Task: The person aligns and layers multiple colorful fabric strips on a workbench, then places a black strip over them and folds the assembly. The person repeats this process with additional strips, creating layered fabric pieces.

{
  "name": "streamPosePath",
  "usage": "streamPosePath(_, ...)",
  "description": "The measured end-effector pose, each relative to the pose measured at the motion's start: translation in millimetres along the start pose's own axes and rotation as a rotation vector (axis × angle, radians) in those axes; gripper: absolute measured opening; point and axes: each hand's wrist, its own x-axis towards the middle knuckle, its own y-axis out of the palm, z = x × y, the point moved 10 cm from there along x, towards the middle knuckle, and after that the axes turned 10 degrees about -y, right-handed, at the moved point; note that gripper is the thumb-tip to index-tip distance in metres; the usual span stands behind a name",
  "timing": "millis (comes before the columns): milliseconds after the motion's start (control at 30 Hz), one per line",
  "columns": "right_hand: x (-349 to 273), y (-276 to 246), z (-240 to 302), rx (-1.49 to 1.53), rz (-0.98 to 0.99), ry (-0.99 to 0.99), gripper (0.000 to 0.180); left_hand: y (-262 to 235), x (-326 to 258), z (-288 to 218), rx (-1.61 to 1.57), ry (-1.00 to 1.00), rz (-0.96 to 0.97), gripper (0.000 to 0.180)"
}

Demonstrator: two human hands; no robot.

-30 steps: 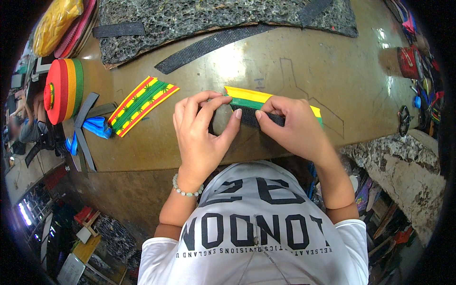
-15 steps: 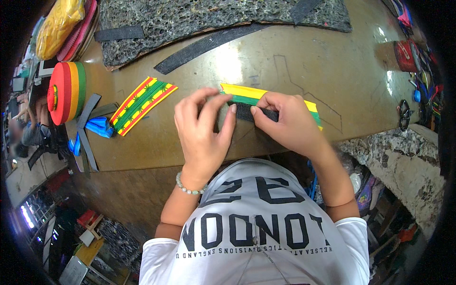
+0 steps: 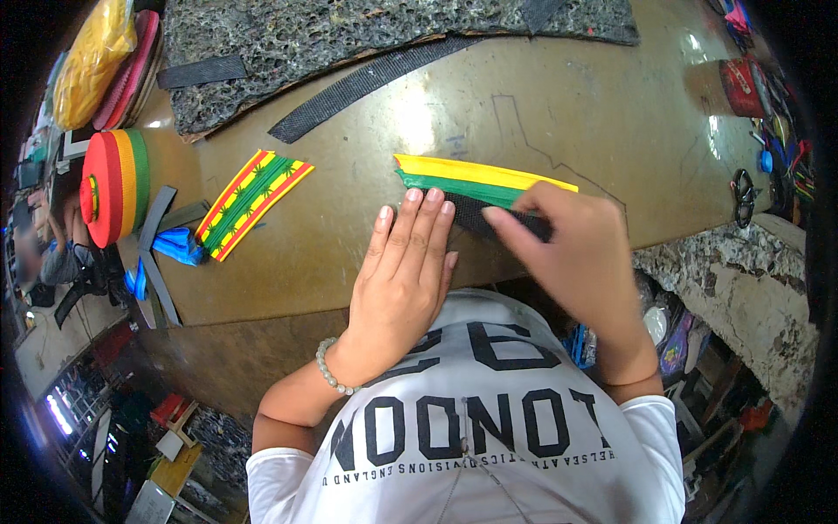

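My left hand (image 3: 403,266) lies flat on the brown worktable (image 3: 454,113), fingers straight and together, fingertips next to the near-left end of a yellow and green striped strap (image 3: 476,177). A black webbing piece (image 3: 489,215) lies along the strap's near edge. My right hand (image 3: 572,253) presses or pinches that black piece with its fingertips; the grip itself is hidden under the fingers. A second striped strap piece (image 3: 250,203), red, yellow and green, lies alone to the left.
A red, yellow and green webbing roll (image 3: 112,185) stands at the table's left edge, with blue plastic (image 3: 170,246) and grey strips (image 3: 150,253) beside it. Dark foam sheet (image 3: 349,35) and a long black strap (image 3: 367,80) lie at the back. A red tin (image 3: 742,86) and scissors (image 3: 744,194) are at right.
My left hand was curled on the black piece's left end; now it lies flat on the table. The strap has been laid straighter, and my right hand stays on the black webbing.
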Motion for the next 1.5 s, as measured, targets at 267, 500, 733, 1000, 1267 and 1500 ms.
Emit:
streamPosePath(267,-17.5,8.3,-48.9,0.227,0.002,0.141,0.022,-1.6,2.6,-0.8,-0.003,-0.014,-0.007,0.053)
streamPosePath(500,-17.8,7.9,-51.5,0.236,0.005,0.175,0.022,-1.9,2.8,-0.6,-0.012,-0.003,0.003,0.055)
streamPosePath(733,-18.3,8.7,-50.9,0.208,-0.032,0.145,0.023,-1.6,1.5,-2.2,-0.008,0.002,0.008,0.055)
streamPosePath(1000,-18.3,8.3,-47.9,0.157,-0.039,0.100,0.022,-0.5,0.2,-1.8,-0.035,-0.004,-0.006,0.049)
streamPosePath(1267,-19.2,10.6,-48.4,0.141,-0.055,0.061,0.025,-11.2,8.1,-9.0,0.047,-0.045,0.011,0.047)
streamPosePath(1500,-17.7,4.9,-38.6,0.064,-0.067,0.092,0.026,8.6,27.8,-41.7,-0.100,0.051,0.020,0.066)
